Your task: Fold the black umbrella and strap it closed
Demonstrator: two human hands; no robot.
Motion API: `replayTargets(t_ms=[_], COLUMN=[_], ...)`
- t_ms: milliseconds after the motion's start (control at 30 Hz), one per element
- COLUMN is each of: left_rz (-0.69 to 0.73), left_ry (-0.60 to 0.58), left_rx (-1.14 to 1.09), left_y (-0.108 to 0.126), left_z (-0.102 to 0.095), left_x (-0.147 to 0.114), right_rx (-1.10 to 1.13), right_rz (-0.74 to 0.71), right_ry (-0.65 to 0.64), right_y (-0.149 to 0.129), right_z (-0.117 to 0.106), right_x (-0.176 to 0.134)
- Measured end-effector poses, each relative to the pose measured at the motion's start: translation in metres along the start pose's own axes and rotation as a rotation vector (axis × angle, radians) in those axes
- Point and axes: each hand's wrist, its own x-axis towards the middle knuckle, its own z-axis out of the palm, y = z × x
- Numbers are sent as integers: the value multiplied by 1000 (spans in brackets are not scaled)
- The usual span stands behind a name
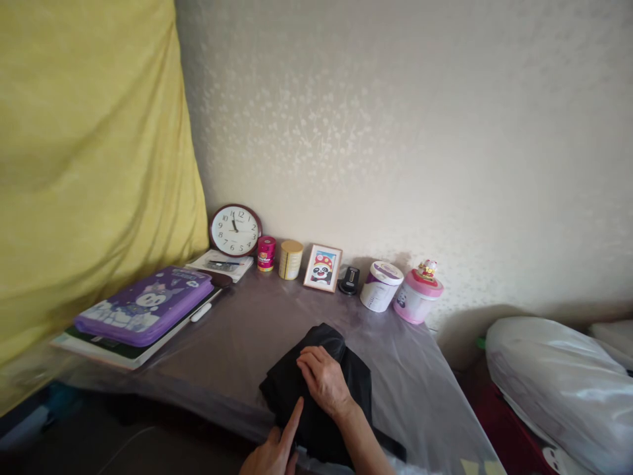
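Observation:
A bundle of thin black fabric [356, 389] lies crumpled and folded near the front edge of the table. A dark strap-like strip extends from it to the lower right. My right hand [324, 382] rests on top of the bundle, fingers bent together and closed on the fabric; their tips are partly hidden. At the bottom of the view, my left hand [277, 445] is at the bundle's near left side. Its index finger is stretched out along the fabric, and its other fingers are partly out of sight.
Along the wall stand a clock [236, 230], a pink can [266, 254], a yellow tin [291, 260], a framed panda picture [323, 268], a black stapler-like object [349, 281], a white tub [381, 286] and a pink-lidded jar [418, 298]. A purple case [146, 305] lies on books at left.

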Motion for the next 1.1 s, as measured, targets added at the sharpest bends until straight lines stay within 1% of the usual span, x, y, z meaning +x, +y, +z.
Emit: replayTargets(t_ms=[100, 167, 233, 300, 367, 433, 467, 500, 533, 600, 633, 667, 700, 733, 800, 867, 967, 1100], left_rz=[5, 5, 1, 4, 8, 8, 9, 10, 8, -2, -6, -3, 1, 3, 8, 10, 27, 64], left_ry=[10, 16, 22, 30, 34, 35, 33, 24, 14, 7, 11, 19, 24, 27, 25, 43, 81, 109], left_rx=[-13, -9, 5, 14, 9, -6, -15, -21, -23, -18, -15, -16, -18, -21, -27, -35, -31, -25], left_y=[-1, -1, 0, 0, 0, -1, -1, -2, -2, -2, -2, -2, -2, -2, -2, -3, -5, -9], left_z=[4, 4, 4, 3, 3, 3, 4, 4, 4, 4, 4, 4, 3, 3, 3, 5, 8, 14], left_x=[1, 1, 0, 0, -1, -1, 0, 0, 1, 1, 2, 1, 1, 1, -1, -2, -3, -2], right_rx=[6, -16, -69, -139, -211, -263, -266, -246, -204, -96, -57, -38, -41, -57, -88, -74, 15, 119], right_rz=[-20, -9, 24, 84, 175, 271, 292, 277, 229, 95, 51, 43, 68, 119, 246, 362, 522, 731], right_ry=[-3, 9, 44, 84, 112, 146, 162, 164, 144, 53, 6, -23, -25, -1, 93, 193, 284, 303], right_y=[1, 12, 30, 50, 65, 70, 68, 64, 59, 49, 45, 44, 44, 48, 59, 73, 90, 93], right_z=[-8, -7, -3, 2, 4, 4, 3, 2, 1, 2, 3, 3, 4, 3, -1, -11, -28, -42], right_x=[-16, -20, -17, -10, -1, 5, 6, 6, 6, 3, 2, 2, 2, 2, 1, -5, -29, -73])
